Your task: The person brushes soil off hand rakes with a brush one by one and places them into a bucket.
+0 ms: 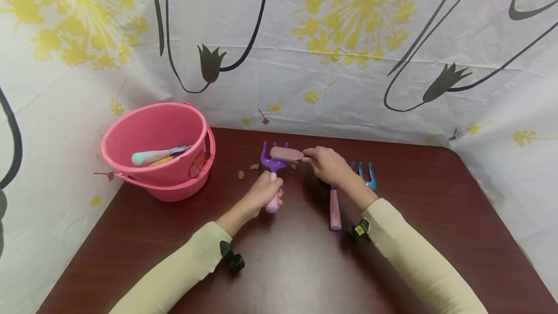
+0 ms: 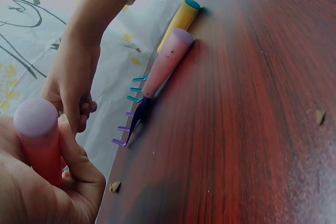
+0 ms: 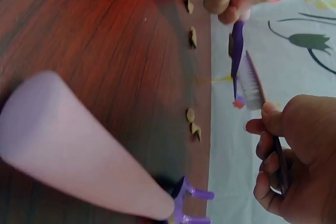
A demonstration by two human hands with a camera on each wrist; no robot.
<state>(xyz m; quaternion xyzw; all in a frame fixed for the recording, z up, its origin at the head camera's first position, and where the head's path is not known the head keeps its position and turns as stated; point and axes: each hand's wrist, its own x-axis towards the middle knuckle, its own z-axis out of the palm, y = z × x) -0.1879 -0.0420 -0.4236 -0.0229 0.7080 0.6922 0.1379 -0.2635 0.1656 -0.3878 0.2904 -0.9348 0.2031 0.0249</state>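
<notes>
My left hand (image 1: 265,190) grips the pink handle of a purple toy garden fork (image 1: 273,164), lifted with its tines pointing away from me. A small pink brush (image 1: 285,153) with white bristles is in my right hand (image 1: 330,164), pinched by its handle. In the right wrist view the bristles (image 3: 252,85) face the fork, at or very near its tines; contact is hard to tell. Below my right hand lies a second purple fork with a pink handle (image 1: 334,212). Beside it is a blue fork (image 1: 371,180), whose yellow handle (image 2: 181,22) shows in the left wrist view.
A pink bucket (image 1: 174,193) holding several tools stands at the back left of the dark wooden table (image 1: 296,275). Small brown bits (image 1: 241,175) lie scattered near the fork. A patterned white cloth (image 1: 279,81) hangs behind the table.
</notes>
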